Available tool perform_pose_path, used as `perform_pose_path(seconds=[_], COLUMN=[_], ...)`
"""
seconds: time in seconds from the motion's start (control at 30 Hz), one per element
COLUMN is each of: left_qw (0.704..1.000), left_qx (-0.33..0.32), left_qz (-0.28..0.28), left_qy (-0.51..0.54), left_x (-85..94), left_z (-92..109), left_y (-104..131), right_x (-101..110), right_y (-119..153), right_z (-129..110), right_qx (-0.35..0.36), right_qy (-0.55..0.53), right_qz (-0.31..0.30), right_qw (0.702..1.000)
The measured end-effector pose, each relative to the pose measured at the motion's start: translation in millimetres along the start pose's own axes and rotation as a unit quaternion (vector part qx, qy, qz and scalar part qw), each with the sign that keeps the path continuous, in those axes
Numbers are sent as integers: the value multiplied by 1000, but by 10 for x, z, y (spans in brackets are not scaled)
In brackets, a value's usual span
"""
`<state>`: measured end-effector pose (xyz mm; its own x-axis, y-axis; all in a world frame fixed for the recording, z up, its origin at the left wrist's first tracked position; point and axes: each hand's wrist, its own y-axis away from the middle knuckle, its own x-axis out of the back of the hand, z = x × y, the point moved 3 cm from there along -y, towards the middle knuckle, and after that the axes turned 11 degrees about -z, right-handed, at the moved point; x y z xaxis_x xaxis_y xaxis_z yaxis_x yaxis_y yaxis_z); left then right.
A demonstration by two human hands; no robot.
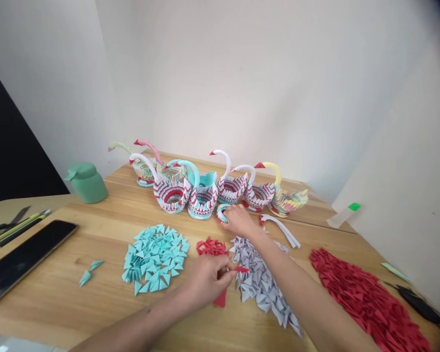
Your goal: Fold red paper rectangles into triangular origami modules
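Observation:
My left hand (209, 278) is closed, with a small red folded paper piece (242, 269) pinched between thumb and fingertips. Farther forward, my right hand (238, 220) has its fingers on a small ring of white, teal and red paper pieces (222, 213); its fingertips are partly hidden. Teal triangular pieces (157, 256) lie in a pile to the left. A grey pile (260, 278) lies under my right forearm. Red pieces (210, 246) sit just beyond my left hand, and a red strip (220, 298) shows below it.
Several finished paper swans (172, 195) stand along the back. A loose white swan neck (284, 230) lies right of my right hand. Around are a large red pile (366, 298), a phone (25, 259), a green container (88, 183), a glue bottle (342, 216) and scissors (418, 303).

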<state>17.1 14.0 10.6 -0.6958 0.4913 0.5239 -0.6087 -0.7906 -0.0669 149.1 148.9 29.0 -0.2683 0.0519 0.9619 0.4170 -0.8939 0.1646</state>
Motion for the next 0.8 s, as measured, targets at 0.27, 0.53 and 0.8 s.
perform_pose_path(seconds=[0.27,0.53,0.8], left_qw=[1000,1000,999], left_qx=[1,-4,-6], left_qz=[2,5,-5], left_qy=[-2,10,38], left_x=[-1,-12,4], left_z=[1,-28,35], left_y=[10,-8,1], right_x=[11,15,75], right_y=[-35,-60,58], right_z=[-67,-64,41], right_qx=[-1,12,33], right_qy=[-1,-7,-14], right_qz=[3,3,27], right_qw=[1000,1000,999])
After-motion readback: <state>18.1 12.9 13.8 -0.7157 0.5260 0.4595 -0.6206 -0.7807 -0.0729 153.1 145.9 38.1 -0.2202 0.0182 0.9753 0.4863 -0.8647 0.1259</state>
